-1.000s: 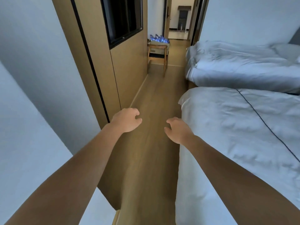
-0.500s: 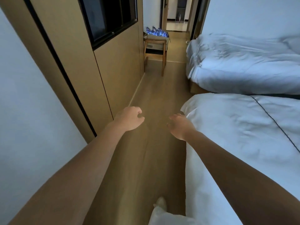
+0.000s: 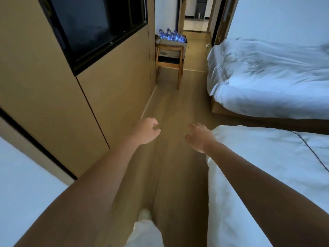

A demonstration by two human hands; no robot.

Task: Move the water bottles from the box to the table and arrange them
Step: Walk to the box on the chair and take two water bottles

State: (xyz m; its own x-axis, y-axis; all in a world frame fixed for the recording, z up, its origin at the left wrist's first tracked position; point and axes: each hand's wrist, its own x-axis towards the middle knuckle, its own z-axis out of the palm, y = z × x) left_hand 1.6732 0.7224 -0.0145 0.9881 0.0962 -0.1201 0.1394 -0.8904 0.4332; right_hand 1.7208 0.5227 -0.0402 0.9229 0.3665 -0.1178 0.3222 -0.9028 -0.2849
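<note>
I am holding my left hand (image 3: 146,131) and right hand (image 3: 200,138) outstretched, fingers loosely curled, gripping nothing, well apart from the water bottles (image 3: 170,35) sitting in the box (image 3: 173,46).

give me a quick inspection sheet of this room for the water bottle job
surface: no table in view; wood floor runs ahead down the aisle
job's things: water bottles stand in a cardboard box on a wooden chair, far ahead
clutter: nothing seen
grips: left hand and right hand held out over the floor, fingers loosely curled, holding nothing
cables: nothing seen
surroundings: wood panel wall with a dark window on the left, near bed and far bed on the right, open doorway beyond
</note>
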